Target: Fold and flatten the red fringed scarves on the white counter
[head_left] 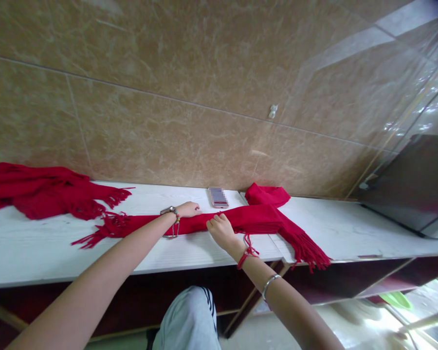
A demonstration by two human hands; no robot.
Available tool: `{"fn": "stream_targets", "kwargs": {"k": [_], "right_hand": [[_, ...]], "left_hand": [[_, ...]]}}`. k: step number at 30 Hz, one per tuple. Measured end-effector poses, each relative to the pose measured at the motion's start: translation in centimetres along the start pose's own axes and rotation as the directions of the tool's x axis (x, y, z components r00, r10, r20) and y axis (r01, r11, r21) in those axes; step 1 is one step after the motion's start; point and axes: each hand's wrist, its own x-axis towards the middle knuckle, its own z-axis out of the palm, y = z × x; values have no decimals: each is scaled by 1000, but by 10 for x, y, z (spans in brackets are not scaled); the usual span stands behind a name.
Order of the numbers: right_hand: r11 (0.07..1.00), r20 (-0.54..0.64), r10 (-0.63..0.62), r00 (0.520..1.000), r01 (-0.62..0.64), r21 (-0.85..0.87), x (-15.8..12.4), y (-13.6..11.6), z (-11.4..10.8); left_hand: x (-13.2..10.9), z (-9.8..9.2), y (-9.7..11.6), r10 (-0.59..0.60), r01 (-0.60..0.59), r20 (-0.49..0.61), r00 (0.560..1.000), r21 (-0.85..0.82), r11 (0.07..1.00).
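Observation:
A long red fringed scarf lies folded in layers along the white table, with fringe at its left end and a loose fringed end slanting over the front edge on the right. My left hand rests at the scarf's far edge, fingers curled in on the cloth; their tips are partly hidden. Close by on the right, my right hand is closed on the fabric near the middle of the strip. Behind the scarf's right part sits a bunched piece of red cloth; whether it belongs to the same scarf I cannot tell.
Another red fringed scarf lies crumpled at the left. A phone is on the white table by the tiled wall. At the far right stands a dark box-shaped appliance. Below are open shelves and a green basin.

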Motion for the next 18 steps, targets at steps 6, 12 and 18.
{"fn": "stream_targets", "kwargs": {"k": [6,12,18], "right_hand": [[1000,22,-22,1000,22,-22,1,0,-3],[998,30,60,998,-60,-28,2,15,-29],[979,40,205,978,-205,-6,1,44,-61]], "left_hand": [[27,-6,9,16,56,279,960,-245,968],[23,-21,13,80,118,369,926,-486,866],[30,-44,21,117,123,254,960,-759,639]]}}
